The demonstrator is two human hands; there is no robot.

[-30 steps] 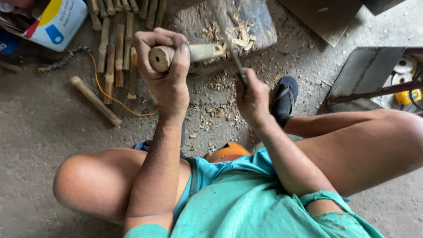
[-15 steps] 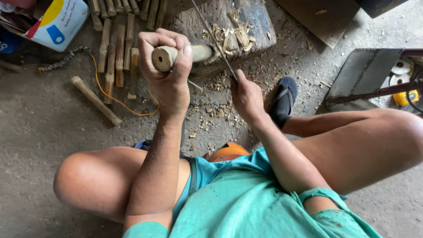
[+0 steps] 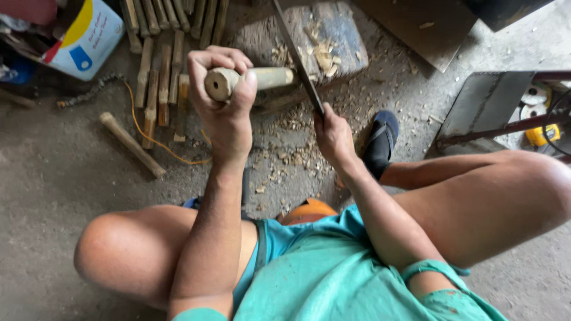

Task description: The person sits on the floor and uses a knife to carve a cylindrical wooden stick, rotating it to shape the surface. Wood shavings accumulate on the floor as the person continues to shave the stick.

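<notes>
Raising blade (image 3: 297, 56) since prev (left hand (image 3: 223, 104) steady).

I see one package: a boxy container (image 3: 89, 38) lying tilted on the floor at the top left, just left of the row of bamboo sticks (image 3: 163, 65). Its white label face carries yellow, blue and red patches.

1. The bamboo piece (image 3: 256, 79), upper middle of the frame, is pale tan with a greenish cast.
2. The blade (image 3: 297, 56) crossing it is dark grey.
3. The chopping block (image 3: 333, 35) is grey-brown, strewn with pale yellow shavings (image 3: 321, 56).
4. The container (image 3: 83, 38), upper left, is white with yellow, blue and red patches.
5. The cord (image 3: 154, 139) on the grey floor (image 3: 47, 178) is yellow-orange.
6. The shirt (image 3: 321, 273), bottom centre, is teal.
7. The sandal (image 3: 380, 142), right of centre, is dark blue-black.
</notes>
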